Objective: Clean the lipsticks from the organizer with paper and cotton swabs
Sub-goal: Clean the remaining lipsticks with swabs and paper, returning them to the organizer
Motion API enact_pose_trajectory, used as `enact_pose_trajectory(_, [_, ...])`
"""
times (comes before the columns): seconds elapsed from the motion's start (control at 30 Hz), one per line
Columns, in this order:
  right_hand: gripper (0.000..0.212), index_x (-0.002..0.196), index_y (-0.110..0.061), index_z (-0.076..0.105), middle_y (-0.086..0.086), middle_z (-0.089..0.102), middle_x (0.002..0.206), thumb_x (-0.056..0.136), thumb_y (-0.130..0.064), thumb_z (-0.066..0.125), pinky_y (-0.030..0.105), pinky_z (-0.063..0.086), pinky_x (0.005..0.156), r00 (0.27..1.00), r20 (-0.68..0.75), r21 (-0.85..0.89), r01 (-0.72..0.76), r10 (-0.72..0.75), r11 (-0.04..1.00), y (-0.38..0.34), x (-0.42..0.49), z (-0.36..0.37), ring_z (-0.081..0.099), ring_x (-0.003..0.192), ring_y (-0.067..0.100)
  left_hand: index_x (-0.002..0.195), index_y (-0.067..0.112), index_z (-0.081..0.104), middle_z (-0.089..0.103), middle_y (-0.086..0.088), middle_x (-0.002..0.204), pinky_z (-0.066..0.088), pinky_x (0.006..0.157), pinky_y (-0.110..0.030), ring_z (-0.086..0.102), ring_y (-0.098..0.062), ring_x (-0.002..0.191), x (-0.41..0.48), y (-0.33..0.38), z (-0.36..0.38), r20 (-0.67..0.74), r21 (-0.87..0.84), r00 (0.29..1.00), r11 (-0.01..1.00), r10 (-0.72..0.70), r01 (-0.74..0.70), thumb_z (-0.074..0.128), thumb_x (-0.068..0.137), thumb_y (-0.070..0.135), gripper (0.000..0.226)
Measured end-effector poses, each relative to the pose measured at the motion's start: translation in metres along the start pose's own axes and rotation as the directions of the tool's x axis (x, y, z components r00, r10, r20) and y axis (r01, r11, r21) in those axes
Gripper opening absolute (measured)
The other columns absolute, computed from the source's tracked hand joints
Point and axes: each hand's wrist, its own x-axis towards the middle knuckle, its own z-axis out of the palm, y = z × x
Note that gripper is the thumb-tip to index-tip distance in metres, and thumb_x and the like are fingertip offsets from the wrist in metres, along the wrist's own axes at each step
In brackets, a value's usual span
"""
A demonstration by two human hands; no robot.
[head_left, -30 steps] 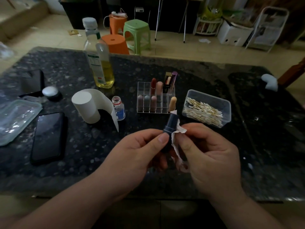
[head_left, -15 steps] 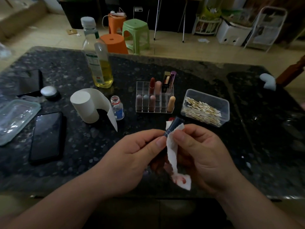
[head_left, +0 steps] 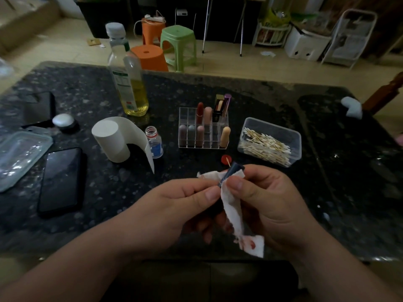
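- Two hands meet close together above the near edge of the dark stone table (head_left: 327,171).
- The left hand (head_left: 174,205) pinches the lower end of a dark blue lipstick tube (head_left: 231,173) between its thumb and curled fingers. The tube tilts up and to the right.
- The right hand (head_left: 268,205) pinches a white paper tissue (head_left: 234,212) against the tube with thumb and forefinger. The tissue wraps the tube's middle and hangs down, its bottom end stained red.
- A clear acrylic organizer (head_left: 187,115) stands mid-table beyond the hands, with several lipsticks (head_left: 200,112) upright in its compartments.
- A clear tub (head_left: 272,127) of cotton swabs (head_left: 266,144) sits just right of the organizer.
- A small red cap (head_left: 224,159) lies between the organizer and the hands, with a swab stick resting on it.
- A paper roll (head_left: 111,138) and a small open bottle (head_left: 155,142) stand left of the organizer.
- A black phone (head_left: 61,179) lies further left.
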Motion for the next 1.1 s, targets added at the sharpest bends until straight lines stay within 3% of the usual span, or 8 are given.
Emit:
enact_pose_trajectory(0.17, [0.023, 0.082, -0.016, 0.078, 0.014, 0.074, 0.089, 0.064, -0.031, 0.082, 0.041, 0.059, 0.072, 0.997, -0.038, 0.0, 0.067, -0.066, 0.998, 0.005, 0.004, -0.003, 0.072, 0.083, 0.028, 0.105, 0.028, 0.073, 0.077, 0.002, 0.098, 0.059, 0.072, -0.027, 0.074, -0.014, 0.086, 0.001, 0.0, 0.004, -0.274, 0.261, 0.958, 0.965, 0.082, -0.008, 0.077, 0.077, 0.031, 0.029])
enact_pose_trajectory(0.27, [0.038, 0.088, -0.011, 0.076, 0.015, 0.073, 0.09, 0.061, -0.033, 0.09, 0.037, 0.059, 0.07, 0.992, -0.06, -0.049, 0.105, -0.108, 0.993, 0.008, 0.004, -0.003, 0.072, 0.084, 0.028, 0.09, 0.033, 0.074, 0.078, 0.004, 0.091, 0.06, 0.073, -0.025, 0.075, -0.013, 0.081, 0.0, 0.002, 0.008, -0.302, 0.334, 0.944, 0.942, 0.135, -0.028, 0.08, 0.069, 0.036, 0.022])
enact_pose_trajectory(0.37, [0.051, 0.088, -0.009, 0.074, 0.014, 0.073, 0.088, 0.057, -0.045, 0.092, 0.034, 0.059, 0.069, 0.988, -0.049, -0.052, 0.146, -0.149, 0.988, 0.009, 0.002, -0.005, 0.072, 0.083, 0.026, 0.089, 0.032, 0.075, 0.078, 0.001, 0.091, 0.061, 0.074, -0.028, 0.076, -0.016, 0.082, 0.001, 0.001, 0.005, -0.253, 0.329, 0.957, 0.943, 0.142, -0.053, 0.08, 0.072, 0.034, 0.018])
enact_pose_trajectory(0.47, [0.043, 0.087, -0.003, 0.068, 0.012, 0.073, 0.084, 0.065, -0.035, 0.085, 0.032, 0.059, 0.066, 0.984, -0.03, -0.058, 0.173, -0.175, 0.983, 0.008, 0.002, -0.005, 0.072, 0.078, 0.024, 0.094, 0.029, 0.077, 0.079, -0.004, 0.095, 0.056, 0.067, -0.023, 0.074, -0.017, 0.078, 0.001, 0.001, 0.002, -0.17, 0.278, 0.978, 0.958, 0.118, -0.067, 0.076, 0.079, 0.029, 0.015])
enact_pose_trajectory(0.63, [0.058, 0.088, -0.001, 0.066, 0.014, 0.071, 0.085, 0.063, -0.047, 0.089, 0.038, 0.058, 0.068, 0.985, 0.01, -0.002, 0.17, -0.17, 0.985, 0.007, -0.001, -0.006, 0.07, 0.079, 0.027, 0.099, 0.021, 0.079, 0.078, -0.006, 0.094, 0.049, 0.056, -0.017, 0.064, -0.007, 0.065, 0.002, 0.004, -0.001, -0.048, 0.121, 0.996, 0.991, 0.07, -0.064, 0.07, 0.086, 0.017, 0.017])
enact_pose_trajectory(0.83, [0.036, 0.086, -0.012, 0.073, 0.008, 0.07, 0.082, 0.065, -0.035, 0.09, 0.033, 0.057, 0.064, 0.985, 0.126, 0.075, 0.105, -0.114, 0.992, 0.002, -0.003, -0.013, 0.068, 0.075, 0.02, 0.123, 0.0, 0.068, 0.067, -0.02, 0.111, 0.053, 0.091, -0.043, 0.065, -0.025, 0.095, 0.005, -0.003, -0.003, 0.258, -0.206, 0.966, 0.976, -0.011, 0.066, 0.061, 0.1, 0.016, 0.029])
enact_pose_trajectory(0.93, [0.049, 0.09, 0.0, 0.068, 0.009, 0.069, 0.082, 0.067, -0.037, 0.089, 0.031, 0.056, 0.065, 0.985, 0.119, 0.071, 0.12, -0.128, 0.99, 0.002, -0.001, -0.015, 0.068, 0.075, 0.02, 0.117, 0.001, 0.071, 0.071, -0.019, 0.108, 0.055, 0.087, -0.038, 0.067, -0.025, 0.093, 0.007, -0.003, -0.003, 0.177, -0.14, 0.984, 0.989, -0.02, 0.045, 0.062, 0.096, 0.011, 0.026])
enact_pose_trajectory(1.1, [0.047, 0.088, -0.002, 0.069, 0.011, 0.07, 0.086, 0.069, -0.042, 0.087, 0.034, 0.057, 0.071, 0.976, 0.081, -0.035, 0.204, -0.201, 0.978, 0.005, 0.0, -0.015, 0.07, 0.082, 0.024, 0.099, 0.015, 0.077, 0.079, -0.004, 0.1, 0.06, 0.08, -0.026, 0.076, -0.019, 0.093, 0.002, 0.009, 0.01, -0.122, 0.254, 0.992, 0.967, 0.028, 0.004, 0.075, 0.08, 0.019, 0.02])
